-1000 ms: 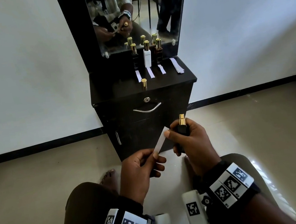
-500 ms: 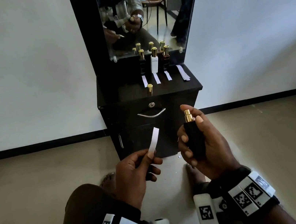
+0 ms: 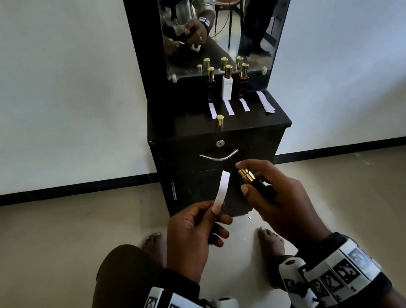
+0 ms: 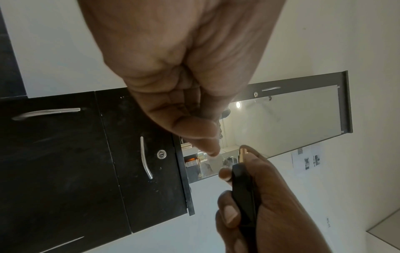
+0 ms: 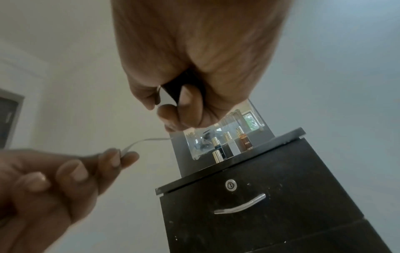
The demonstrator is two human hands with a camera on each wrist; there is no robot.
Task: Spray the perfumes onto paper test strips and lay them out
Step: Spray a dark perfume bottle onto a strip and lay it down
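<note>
My left hand [image 3: 201, 222] pinches the lower end of a white paper test strip [image 3: 222, 187] between thumb and forefinger, holding it upright in front of the cabinet. My right hand [image 3: 268, 191] grips a black perfume bottle [image 3: 259, 185] with a gold nozzle [image 3: 246, 175], tilted toward the strip, forefinger over the top. In the right wrist view the test strip [image 5: 147, 140] shows edge-on, and in the left wrist view the black perfume bottle [image 4: 243, 193] is seen in the right hand. Three strips [image 3: 228, 107] lie on the cabinet top [image 3: 182, 125] below three bottles [image 3: 227, 85].
A gold cap [image 3: 220, 122] stands near the cabinet's front edge. A small stack of spare strips [image 3: 266, 102] lies at the top's right. A mirror [image 3: 211, 20] rises behind the bottles. Bare feet [image 3: 152, 243] rest on the floor below my hands.
The right hand has tipped the bottle leftward and brought its nozzle close to the strip's top. The left hand keeps the strip upright in much the same place.
</note>
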